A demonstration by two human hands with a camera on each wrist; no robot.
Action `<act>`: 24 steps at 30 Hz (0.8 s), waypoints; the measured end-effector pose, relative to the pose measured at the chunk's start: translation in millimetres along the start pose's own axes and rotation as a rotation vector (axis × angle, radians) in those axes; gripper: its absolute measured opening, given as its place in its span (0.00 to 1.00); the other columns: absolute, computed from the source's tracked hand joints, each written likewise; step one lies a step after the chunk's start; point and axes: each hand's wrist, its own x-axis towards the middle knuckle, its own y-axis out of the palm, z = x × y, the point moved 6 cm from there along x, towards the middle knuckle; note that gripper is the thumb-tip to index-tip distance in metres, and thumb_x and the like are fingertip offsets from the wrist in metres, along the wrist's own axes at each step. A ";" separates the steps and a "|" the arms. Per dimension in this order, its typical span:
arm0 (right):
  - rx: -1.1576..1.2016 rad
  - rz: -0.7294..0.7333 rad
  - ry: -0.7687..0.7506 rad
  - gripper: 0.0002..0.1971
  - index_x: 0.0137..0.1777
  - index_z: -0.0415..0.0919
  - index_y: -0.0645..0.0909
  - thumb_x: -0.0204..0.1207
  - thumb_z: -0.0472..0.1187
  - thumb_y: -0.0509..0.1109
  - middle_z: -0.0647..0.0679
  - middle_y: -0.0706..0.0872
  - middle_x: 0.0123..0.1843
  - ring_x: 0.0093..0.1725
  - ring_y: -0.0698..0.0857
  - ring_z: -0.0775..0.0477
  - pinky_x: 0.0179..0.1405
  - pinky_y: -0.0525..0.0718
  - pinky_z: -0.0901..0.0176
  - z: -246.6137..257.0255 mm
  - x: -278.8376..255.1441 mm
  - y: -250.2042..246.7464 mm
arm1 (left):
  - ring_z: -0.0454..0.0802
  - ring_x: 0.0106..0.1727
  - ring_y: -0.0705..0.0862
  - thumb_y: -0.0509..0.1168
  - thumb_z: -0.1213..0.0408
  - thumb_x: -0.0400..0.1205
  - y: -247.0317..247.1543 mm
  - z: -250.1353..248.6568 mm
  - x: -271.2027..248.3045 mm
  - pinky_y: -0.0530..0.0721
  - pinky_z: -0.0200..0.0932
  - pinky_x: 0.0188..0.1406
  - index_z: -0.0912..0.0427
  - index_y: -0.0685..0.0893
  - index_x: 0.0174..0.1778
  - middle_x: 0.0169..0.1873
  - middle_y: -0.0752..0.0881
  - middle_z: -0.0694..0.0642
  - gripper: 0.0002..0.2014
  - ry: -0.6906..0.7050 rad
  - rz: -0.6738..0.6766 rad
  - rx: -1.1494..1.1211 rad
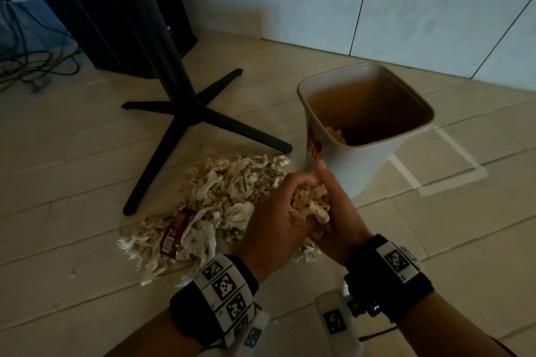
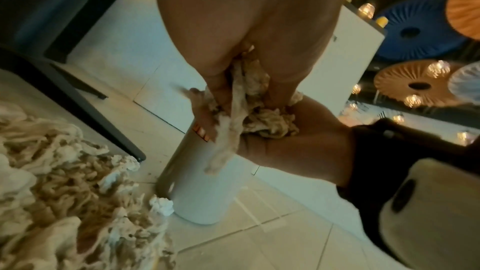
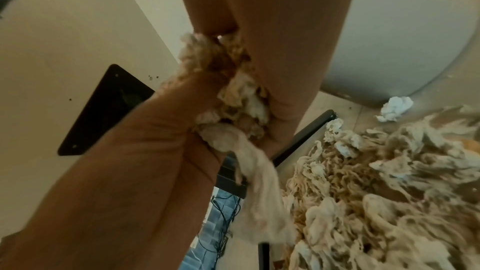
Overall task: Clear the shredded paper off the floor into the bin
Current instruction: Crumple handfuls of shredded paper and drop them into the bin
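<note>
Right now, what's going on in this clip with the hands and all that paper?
A person is clearing shredded paper off a tiled floor. Both hands, left hand and right hand, are cupped together around a clump of shredded paper, held just in front of the white bin. The bin already has some shreds at the bottom. A large pile of shredded paper remains on the floor by the black table base, with a red wrapper lying in it.

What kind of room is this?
Probably an office or café corner: a tiled floor, a black pedestal table base, loose cables by the wall, and paper fan decorations.
</note>
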 end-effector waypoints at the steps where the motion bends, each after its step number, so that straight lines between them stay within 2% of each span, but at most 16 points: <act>1: -0.017 0.012 -0.013 0.31 0.61 0.31 0.84 0.80 0.62 0.62 0.31 0.87 0.60 0.60 0.87 0.35 0.64 0.82 0.43 -1.5 -2.0 -0.3 | 0.37 0.53 0.87 0.76 0.64 0.75 0.3 4.3 -1.2 0.86 0.34 0.48 0.45 0.76 0.65 0.53 0.88 0.44 0.25 -0.025 -0.005 0.014; 4: -0.104 0.005 -0.028 0.25 0.65 0.27 0.80 0.80 0.50 0.69 0.25 0.84 0.63 0.60 0.85 0.29 0.66 0.80 0.36 -6.5 -6.3 -0.7 | 0.43 0.57 0.82 0.76 0.52 0.72 -3.6 13.7 -2.9 0.88 0.47 0.51 0.37 0.70 0.65 0.54 0.79 0.41 0.28 -0.057 -0.053 0.165; 6: -0.125 -0.051 -0.036 0.21 0.66 0.26 0.79 0.79 0.41 0.70 0.23 0.83 0.64 0.63 0.83 0.24 0.67 0.79 0.33 -7.9 -6.8 -5.2 | 0.45 0.61 0.78 0.77 0.49 0.69 -5.2 16.9 -3.8 0.86 0.51 0.54 0.37 0.70 0.66 0.54 0.76 0.36 0.32 -0.063 -0.065 0.206; 8: -0.135 -0.087 -0.030 0.19 0.65 0.26 0.79 0.79 0.38 0.70 0.25 0.85 0.62 0.62 0.84 0.24 0.61 0.84 0.37 -8.4 -7.4 -7.4 | 0.46 0.67 0.75 0.79 0.46 0.65 -7.0 19.2 -3.8 0.84 0.52 0.60 0.38 0.68 0.71 0.61 0.77 0.38 0.40 -0.061 -0.076 0.176; 11: -0.159 -0.133 -0.027 0.12 0.57 0.28 0.84 0.78 0.35 0.68 0.28 0.89 0.54 0.45 0.89 0.34 0.45 0.89 0.47 -7.0 -7.0 -9.8 | 0.44 0.72 0.72 0.80 0.43 0.62 -8.6 27.2 -3.1 0.78 0.43 0.66 0.38 0.64 0.76 0.70 0.72 0.42 0.48 -0.100 -0.074 0.128; 12: -0.168 -0.152 -0.023 0.10 0.53 0.29 0.85 0.76 0.34 0.67 0.28 0.89 0.50 0.41 0.89 0.37 0.41 0.88 0.49 -6.0 -6.7 -10.3 | 0.40 0.72 0.72 0.81 0.45 0.63 -6.8 29.2 -3.0 0.78 0.39 0.66 0.38 0.65 0.76 0.71 0.72 0.42 0.47 -0.123 -0.043 0.098; 14: -0.168 -0.201 -0.022 0.09 0.42 0.33 0.87 0.73 0.32 0.65 0.31 0.89 0.44 0.34 0.88 0.40 0.34 0.87 0.54 -3.3 -5.0 -11.6 | 0.34 0.66 0.79 0.83 0.52 0.66 2.3 34.0 -4.4 0.81 0.36 0.62 0.37 0.70 0.72 0.67 0.78 0.40 0.41 -0.214 0.067 -0.085; 16: -0.159 -0.254 -0.065 0.11 0.33 0.38 0.85 0.72 0.32 0.63 0.35 0.87 0.37 0.32 0.86 0.41 0.29 0.83 0.57 2.1 -4.8 -11.5 | 0.38 0.58 0.87 0.83 0.60 0.68 10.6 39.9 -8.6 0.86 0.41 0.56 0.38 0.77 0.65 0.58 0.87 0.44 0.32 -0.291 0.119 -0.291; 17: -0.157 -0.271 -0.093 0.11 0.32 0.40 0.83 0.73 0.32 0.62 0.38 0.86 0.35 0.32 0.85 0.42 0.28 0.81 0.57 5.4 -4.8 -11.4 | 0.41 0.55 0.89 0.82 0.62 0.69 10.5 40.6 -10.8 0.88 0.42 0.54 0.39 0.79 0.62 0.55 0.89 0.45 0.29 -0.297 0.096 -0.306; 19: -0.165 -0.270 -0.150 0.10 0.37 0.41 0.82 0.76 0.33 0.60 0.41 0.83 0.33 0.29 0.83 0.46 0.25 0.79 0.60 11.5 -6.6 -9.5 | 0.41 0.50 0.90 0.82 0.61 0.69 7.8 36.9 -15.7 0.88 0.39 0.48 0.45 0.82 0.58 0.50 0.91 0.46 0.24 -0.286 0.021 -0.286; 22: -0.217 -0.253 -0.187 0.08 0.53 0.42 0.79 0.82 0.35 0.58 0.43 0.80 0.34 0.24 0.80 0.53 0.16 0.73 0.65 11.3 -8.1 -10.0 | 0.39 0.45 0.89 0.81 0.60 0.71 1.0 26.2 -20.0 0.86 0.33 0.40 0.52 0.85 0.56 0.45 0.91 0.48 0.19 -0.252 -0.116 -0.211; 24: -0.218 -0.207 -0.188 0.07 0.58 0.40 0.78 0.84 0.38 0.60 0.42 0.82 0.37 0.25 0.82 0.54 0.18 0.76 0.64 5.7 -8.4 -7.0 | 0.41 0.45 0.90 0.80 0.58 0.71 -3.2 22.0 -18.1 0.88 0.39 0.42 0.53 0.86 0.54 0.44 0.91 0.48 0.17 -0.230 -0.166 -0.161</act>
